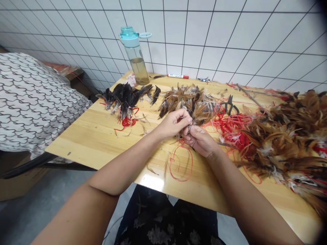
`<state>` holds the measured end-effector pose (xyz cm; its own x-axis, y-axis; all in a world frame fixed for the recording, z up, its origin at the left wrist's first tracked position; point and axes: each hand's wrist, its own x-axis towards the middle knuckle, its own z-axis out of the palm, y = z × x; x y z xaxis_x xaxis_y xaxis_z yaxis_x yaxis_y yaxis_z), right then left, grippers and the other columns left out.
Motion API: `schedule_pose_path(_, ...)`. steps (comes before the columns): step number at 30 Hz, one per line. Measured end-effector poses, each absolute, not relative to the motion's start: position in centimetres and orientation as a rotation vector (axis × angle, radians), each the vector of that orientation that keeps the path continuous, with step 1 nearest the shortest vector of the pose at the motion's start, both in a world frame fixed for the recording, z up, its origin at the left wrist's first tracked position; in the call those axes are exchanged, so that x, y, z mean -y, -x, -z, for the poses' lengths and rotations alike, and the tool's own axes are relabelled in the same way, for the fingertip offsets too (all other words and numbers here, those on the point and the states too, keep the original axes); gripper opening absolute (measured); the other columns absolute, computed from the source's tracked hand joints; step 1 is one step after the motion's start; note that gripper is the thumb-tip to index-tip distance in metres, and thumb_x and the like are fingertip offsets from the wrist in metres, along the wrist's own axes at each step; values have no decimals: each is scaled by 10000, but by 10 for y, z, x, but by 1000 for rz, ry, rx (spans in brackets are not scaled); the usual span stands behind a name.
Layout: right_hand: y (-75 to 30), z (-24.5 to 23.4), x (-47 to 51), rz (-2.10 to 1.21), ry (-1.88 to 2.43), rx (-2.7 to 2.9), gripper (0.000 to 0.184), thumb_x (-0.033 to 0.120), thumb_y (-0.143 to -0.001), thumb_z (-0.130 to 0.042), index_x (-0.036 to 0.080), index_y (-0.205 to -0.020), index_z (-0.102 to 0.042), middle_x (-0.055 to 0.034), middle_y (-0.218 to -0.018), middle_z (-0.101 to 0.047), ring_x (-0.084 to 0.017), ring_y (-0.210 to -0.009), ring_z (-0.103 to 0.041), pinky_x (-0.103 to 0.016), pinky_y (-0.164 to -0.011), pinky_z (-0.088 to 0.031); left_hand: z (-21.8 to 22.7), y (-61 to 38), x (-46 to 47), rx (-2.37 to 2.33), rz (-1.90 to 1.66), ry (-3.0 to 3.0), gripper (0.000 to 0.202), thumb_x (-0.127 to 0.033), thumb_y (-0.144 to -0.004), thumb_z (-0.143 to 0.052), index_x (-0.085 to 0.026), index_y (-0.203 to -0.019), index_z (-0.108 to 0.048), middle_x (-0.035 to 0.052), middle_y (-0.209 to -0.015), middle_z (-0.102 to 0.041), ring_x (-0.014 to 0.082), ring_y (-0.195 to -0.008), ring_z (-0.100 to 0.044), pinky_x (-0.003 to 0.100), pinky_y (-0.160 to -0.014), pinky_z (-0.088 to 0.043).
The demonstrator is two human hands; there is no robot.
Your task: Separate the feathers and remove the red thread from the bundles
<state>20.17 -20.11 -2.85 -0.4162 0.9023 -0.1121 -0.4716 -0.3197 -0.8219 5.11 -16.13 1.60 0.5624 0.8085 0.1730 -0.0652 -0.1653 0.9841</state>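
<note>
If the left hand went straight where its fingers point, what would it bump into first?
The left hand would most likely bump into the right hand first. Their fingertips are close together, maybe touching already; one picture doesn't show depth well enough to be sure.

My left hand (176,123) and right hand (201,140) are bare, as are both arms (127,164) wherever visible. Beyond the near edge of the table (79,146), I wear a black garment (158,235) printed with grey, flower-like shapes. Dark blue cloth (125,226) shows at either side of it; cut not determinable.
</note>
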Motion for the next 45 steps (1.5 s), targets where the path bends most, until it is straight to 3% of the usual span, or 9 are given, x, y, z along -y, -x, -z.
schedule_pose_path(11,-202,28,201,-1744,875,956,391,486,-638,-807,150,-780,-666,30,-673,-528,-33,-514,-369,-180,-445,-252,-20,-47,159,-664,-849,-1626,294,-401,-857,-596,-143,-755,-496,-26,-599,-546,74,-558,-534,198,-566,-436)
schedule_pose_path(19,-206,28,200,-1795,794,963,345,452,-702,-771,163,-688,-583,40,-594,-452,-58,-519,-349,-194,-461,-262,-19,-45,158,-564,-773,-1525,303,-417,-850,-610,-125,-812,-536,26,-673,-638,105,-625,-618,225,-631,-486)
schedule_pose_path(24,-210,25,201,-1892,664,876,292,372,-724,-769,160,-687,-573,30,-627,-449,-63,-556,-350,-184,-491,-291,-13,-45,157,-466,-786,-1425,236,-304,-814,-667,-117,-909,-559,37,-741,-660,120,-671,-650,238,-658,-515)
schedule_pose_path(33,-210,19,201,-1939,640,765,262,249,-715,-749,169,-630,-514,-10,-757,-498,-93,-643,-391,-195,-496,-310,-13,-45,156,-490,-832,-1681,119,-160,-823,-597,-117,-934,-605,40,-820,-652,97,-722,-635,218,-683,-513)
schedule_pose_path(39,-213,20,201,-1956,622,838,319,351,-743,-725,175,-628,-485,-12,-732,-445,-112,-670,-402,-217,-519,-319,-12,-45,155,-446,-814,-1743,167,-117,-811,-569,-131,-969,-624,47,-864,-659,110,-743,-655,231,-676,-545)
schedule_pose_path(45,-214,21,201,-1999,580,903,371,496,-692,-765,176,-691,-579,0,-707,-445,-101,-643,-362,-207,-520,-299,-16,-44,156,-441,-779,-1744,141,-105,-807,-573,-127,-942,-606,40,-785,-679,106,-703,-665,224,-669,-536)
